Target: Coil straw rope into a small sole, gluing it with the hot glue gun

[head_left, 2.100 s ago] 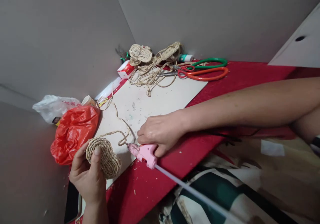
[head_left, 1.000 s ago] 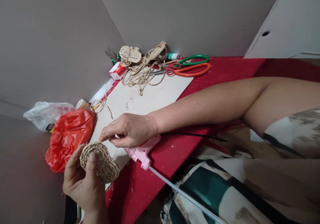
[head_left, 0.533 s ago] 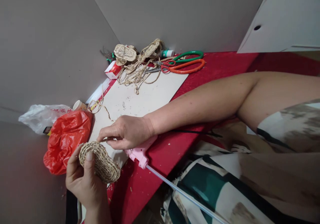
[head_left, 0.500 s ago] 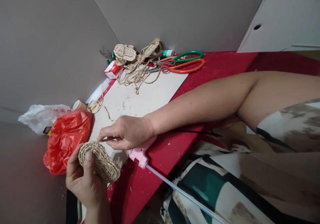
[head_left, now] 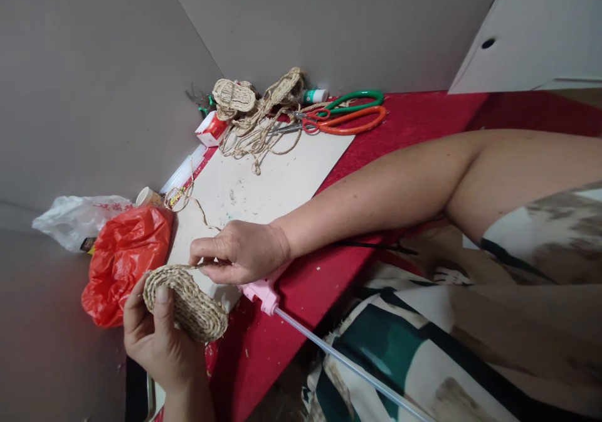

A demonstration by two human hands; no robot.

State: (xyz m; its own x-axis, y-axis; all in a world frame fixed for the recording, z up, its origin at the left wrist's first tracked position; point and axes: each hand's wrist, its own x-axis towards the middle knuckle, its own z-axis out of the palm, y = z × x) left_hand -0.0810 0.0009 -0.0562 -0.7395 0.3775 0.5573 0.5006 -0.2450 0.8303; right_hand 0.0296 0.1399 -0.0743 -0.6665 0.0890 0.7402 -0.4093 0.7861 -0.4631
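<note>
My left hand [head_left: 162, 340] grips an oval sole of coiled straw braid [head_left: 197, 312]. Its thumb presses on the face and its fingers are behind. My right hand [head_left: 239, 253] pinches a straw cord [head_left: 185, 266] that runs from the sole's upper edge. The cord's loose length [head_left: 202, 214] trails past that hand across a white board [head_left: 263, 190]. Under my right wrist lies a pink glue gun [head_left: 262, 295], partly hidden, with a long clear glue stick [head_left: 338, 356] sticking out of its back.
Red and green-handled scissors [head_left: 348, 118] lie by a heap of straw cord [head_left: 254, 127] and a finished-looking woven sole [head_left: 234, 96]. A red plastic bag [head_left: 126, 259], a white bag [head_left: 78, 221] and a paper cup [head_left: 148, 197] stand along the grey wall. Red cloth [head_left: 263, 347] covers the table.
My right hand has drawn slightly to the right, away from the sole, and more cord shows between them. The sole has shifted a little in my left hand's hold.
</note>
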